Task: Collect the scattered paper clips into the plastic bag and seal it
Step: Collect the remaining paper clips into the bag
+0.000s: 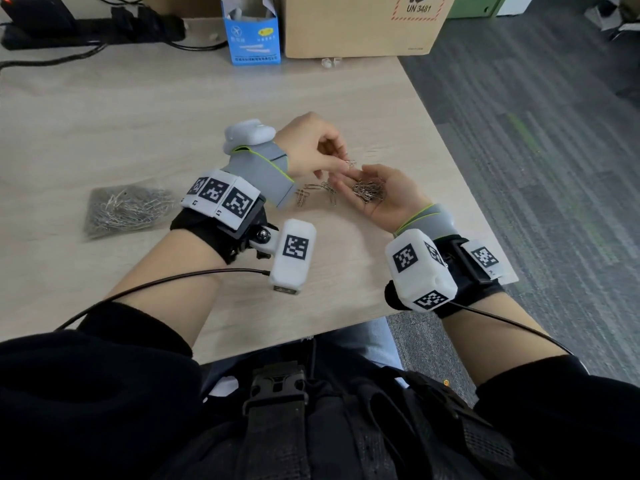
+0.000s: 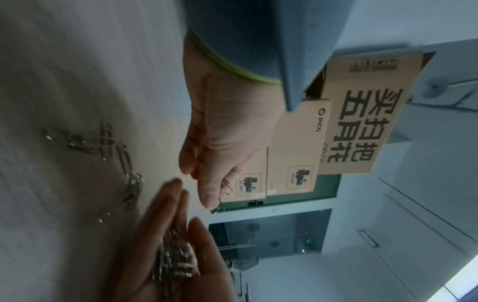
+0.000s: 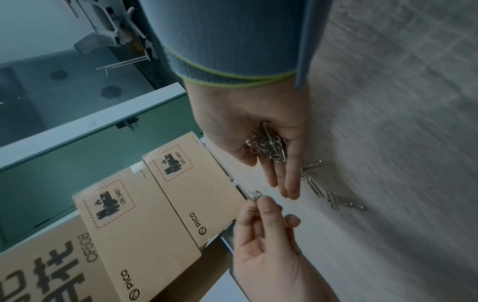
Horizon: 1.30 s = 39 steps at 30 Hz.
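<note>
Left hand (image 1: 313,147) pinches clip (image 1: 350,163); right hand (image 1: 379,195) cups clips (image 1: 369,191).

Left wrist view blurs the loose paper clips (image 2: 124,179) on the table (image 2: 77,71).

Table (image 1: 121,109): bagged (image 1: 128,211) and loose clips (image 1: 317,194), boxes (image 1: 360,26).

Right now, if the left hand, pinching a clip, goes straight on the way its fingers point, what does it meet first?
Most likely the right hand: the left hand points its pinched paper clip at the right fingertips, just short of the clip pile in that palm. Depth is unclear.
</note>
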Each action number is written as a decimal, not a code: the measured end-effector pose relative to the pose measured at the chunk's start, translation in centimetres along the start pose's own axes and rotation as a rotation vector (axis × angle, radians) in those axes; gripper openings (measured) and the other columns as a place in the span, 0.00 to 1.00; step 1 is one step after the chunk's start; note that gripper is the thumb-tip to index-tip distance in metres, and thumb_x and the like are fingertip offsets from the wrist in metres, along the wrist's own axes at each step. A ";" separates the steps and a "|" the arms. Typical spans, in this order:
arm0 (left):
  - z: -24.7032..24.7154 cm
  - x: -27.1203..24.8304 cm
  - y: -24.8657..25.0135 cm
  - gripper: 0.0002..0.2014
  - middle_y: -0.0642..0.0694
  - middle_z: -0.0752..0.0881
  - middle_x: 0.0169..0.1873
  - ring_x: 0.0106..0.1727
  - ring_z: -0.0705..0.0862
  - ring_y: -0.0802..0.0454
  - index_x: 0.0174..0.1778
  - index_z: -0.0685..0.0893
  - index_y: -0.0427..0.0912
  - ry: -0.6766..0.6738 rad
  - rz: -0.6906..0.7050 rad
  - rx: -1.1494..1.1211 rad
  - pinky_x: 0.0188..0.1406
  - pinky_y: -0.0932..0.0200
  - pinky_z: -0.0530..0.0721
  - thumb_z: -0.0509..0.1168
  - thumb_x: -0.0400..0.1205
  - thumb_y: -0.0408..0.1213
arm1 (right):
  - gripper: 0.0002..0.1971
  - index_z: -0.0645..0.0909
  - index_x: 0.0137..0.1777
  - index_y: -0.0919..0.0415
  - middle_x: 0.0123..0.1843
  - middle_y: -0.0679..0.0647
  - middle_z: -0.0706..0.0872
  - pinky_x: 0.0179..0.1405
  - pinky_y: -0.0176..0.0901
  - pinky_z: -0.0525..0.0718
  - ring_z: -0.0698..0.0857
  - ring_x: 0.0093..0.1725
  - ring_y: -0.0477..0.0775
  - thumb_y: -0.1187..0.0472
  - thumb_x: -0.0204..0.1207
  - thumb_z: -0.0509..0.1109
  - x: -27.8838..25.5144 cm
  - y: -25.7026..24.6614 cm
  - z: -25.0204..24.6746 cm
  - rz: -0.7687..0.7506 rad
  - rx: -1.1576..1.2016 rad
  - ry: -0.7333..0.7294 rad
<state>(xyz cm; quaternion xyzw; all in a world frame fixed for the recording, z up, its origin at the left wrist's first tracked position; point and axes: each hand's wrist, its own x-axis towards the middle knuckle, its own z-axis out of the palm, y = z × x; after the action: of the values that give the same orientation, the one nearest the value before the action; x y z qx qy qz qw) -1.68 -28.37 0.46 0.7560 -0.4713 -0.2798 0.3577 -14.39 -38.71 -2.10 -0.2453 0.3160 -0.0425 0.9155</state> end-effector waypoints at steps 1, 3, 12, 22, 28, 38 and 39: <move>0.2 0.1 0.6 0.06 0.44 0.85 0.30 0.27 0.83 0.57 0.39 0.84 0.42 -0.025 0.018 0.007 0.31 0.63 0.83 0.74 0.72 0.31 | 0.17 0.78 0.48 0.80 0.40 0.74 0.87 0.44 0.50 0.89 0.90 0.38 0.68 0.67 0.84 0.51 0.0 0.1 0.2 0.012 -0.019 -0.026; 0.6 0.5 1.4 0.06 0.43 0.87 0.33 0.31 0.83 0.57 0.38 0.85 0.45 -0.046 0.038 0.092 0.37 0.61 0.82 0.75 0.70 0.34 | 0.16 0.78 0.49 0.77 0.39 0.72 0.88 0.39 0.49 0.90 0.90 0.37 0.68 0.68 0.84 0.50 0.2 0.2 0.7 0.020 -0.028 -0.059; -0.3 -0.3 0.5 0.08 0.49 0.85 0.36 0.28 0.78 0.77 0.43 0.88 0.40 0.197 0.038 0.160 0.33 0.81 0.73 0.75 0.71 0.37 | 0.24 0.82 0.36 0.83 0.36 0.74 0.86 0.31 0.46 0.90 0.89 0.32 0.69 0.67 0.84 0.52 0.4 0.4 0.6 0.042 0.149 -0.027; 0.3 -3.7 -2.5 0.16 0.47 0.88 0.34 0.39 0.85 0.48 0.36 0.87 0.43 0.123 -0.262 0.342 0.44 0.53 0.83 0.81 0.60 0.47 | 0.19 0.81 0.40 0.80 0.37 0.73 0.87 0.29 0.47 0.90 0.89 0.32 0.68 0.68 0.84 0.52 -0.6 0.5 0.0 -0.012 0.165 0.014; 0.9 -3.9 -2.7 0.11 0.45 0.86 0.33 0.37 0.83 0.50 0.39 0.89 0.39 0.138 -0.237 0.349 0.42 0.58 0.80 0.79 0.65 0.40 | 0.16 0.79 0.44 0.79 0.37 0.73 0.87 0.29 0.47 0.90 0.89 0.31 0.68 0.69 0.84 0.53 -1.2 1.0 -0.3 -0.031 0.175 0.026; 1.5 -4.0 -2.6 0.08 0.49 0.81 0.37 0.42 0.78 0.50 0.44 0.86 0.41 0.068 -0.188 0.520 0.40 0.59 0.70 0.71 0.75 0.41 | 0.15 0.79 0.46 0.78 0.38 0.73 0.87 0.30 0.46 0.90 0.89 0.32 0.68 0.68 0.83 0.53 -1.5 1.2 -0.6 -0.029 0.179 0.024; 1.4 -4.0 -2.6 0.08 0.50 0.81 0.37 0.42 0.78 0.50 0.44 0.86 0.42 0.066 -0.175 0.524 0.40 0.59 0.70 0.70 0.75 0.42 | 0.15 0.79 0.46 0.78 0.38 0.73 0.87 0.30 0.46 0.90 0.89 0.32 0.68 0.68 0.83 0.53 -1.5 1.3 -0.6 -0.028 0.180 0.024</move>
<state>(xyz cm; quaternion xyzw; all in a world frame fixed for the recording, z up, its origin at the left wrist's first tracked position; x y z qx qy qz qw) -3.01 -24.28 -2.12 0.8693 -0.4486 -0.1533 0.1400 -16.01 -37.51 -2.30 -0.1660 0.3186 -0.0865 0.9292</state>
